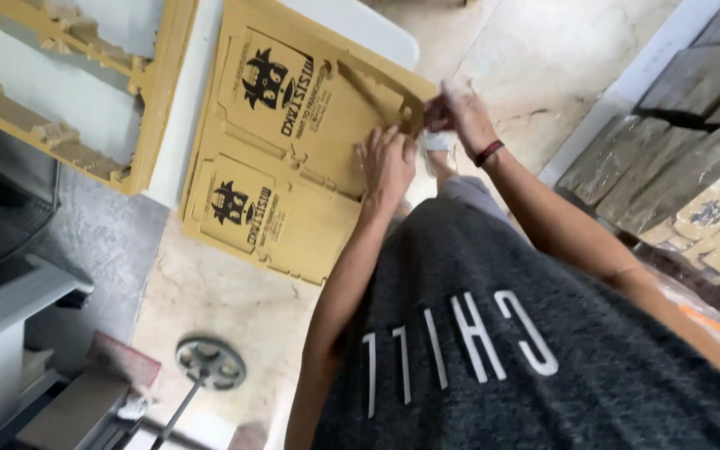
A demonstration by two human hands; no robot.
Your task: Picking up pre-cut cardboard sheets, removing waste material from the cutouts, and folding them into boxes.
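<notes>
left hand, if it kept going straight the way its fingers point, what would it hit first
The left hand already lies on the die-cut cardboard sheet; going on, it would slide over that sheet's printed panels, though depth is hard to judge.

Both arms extended, left hand [387, 162] flat, right hand [460, 117] pinching.

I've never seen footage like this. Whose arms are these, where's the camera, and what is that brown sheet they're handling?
There is no machine here: a person wears a camera on the head, looking down past a dark shirt at their own arms. The left hand presses flat on a die-cut cardboard sheet printed in black. The right hand pinches the sheet's cut-out edge strip. The sheet lies partly on a white table above a stone floor. An empty cardboard frame lies on the table too.
</notes>
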